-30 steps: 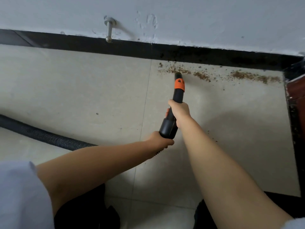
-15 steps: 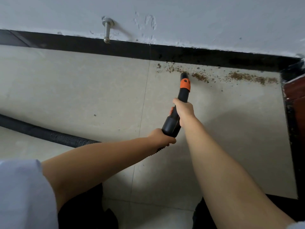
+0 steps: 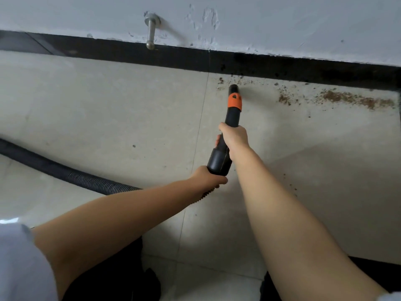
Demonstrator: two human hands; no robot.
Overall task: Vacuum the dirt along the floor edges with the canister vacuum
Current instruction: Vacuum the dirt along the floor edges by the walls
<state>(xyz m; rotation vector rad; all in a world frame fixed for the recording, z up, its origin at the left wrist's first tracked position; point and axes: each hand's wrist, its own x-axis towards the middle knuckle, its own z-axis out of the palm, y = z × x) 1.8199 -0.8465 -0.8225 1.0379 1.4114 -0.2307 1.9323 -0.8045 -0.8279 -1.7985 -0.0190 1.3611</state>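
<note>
While both hands grip the nozzle [image 3: 233,109] | right hand [image 3: 235,137] above, left hand [image 3: 207,178] below, fingers wrapped around | tip at dirt [image 3: 355,99] beside baseboard [image 3: 282,66]

From my remote seat I see a black nozzle [image 3: 225,135] with an orange collar [image 3: 235,102]. The hose [image 3: 65,173] is black and ribbed. The floor tiles [image 3: 108,109] are pale beige, faintly mottled (with thin grey grout lines). Dirt [image 3: 355,99] lies in reddish-brown specks. The baseboard [image 3: 282,66] is black, the wall [image 3: 282,22] pale grey-white, the doorstop [image 3: 150,31] silver, and the sleeve [image 3: 19,268] light grey.
</note>
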